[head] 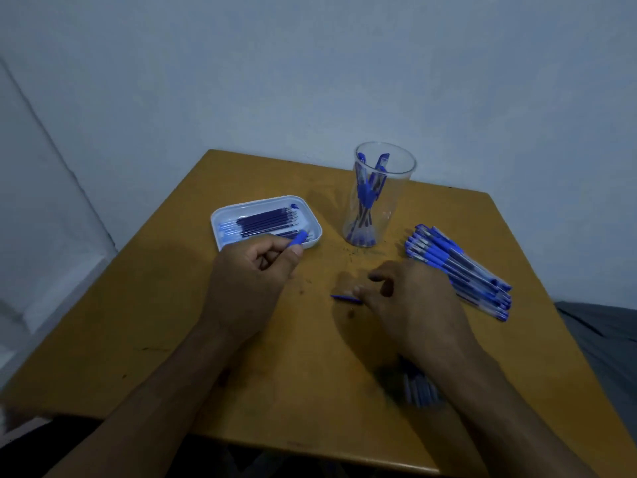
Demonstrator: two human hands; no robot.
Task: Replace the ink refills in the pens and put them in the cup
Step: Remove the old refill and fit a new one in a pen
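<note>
Nearest on the wooden table (144, 326), partly under the right forearm, lies a blurred bundle of refills or pens (420, 388), too dim to tell which. Mid-table, the right hand (410, 305) pinches a small blue cap (346, 298) against the tabletop, while the left hand (251, 274) grips a pen (298, 238) at the near edge of the white tray (220, 219) of refills (269, 222); the loose pens (458, 270) lie to the right. Farthest stands the clear cup (379, 198), already holding several pens; keeping the pen steady while lifting the cap cleanly would likely help.
</note>
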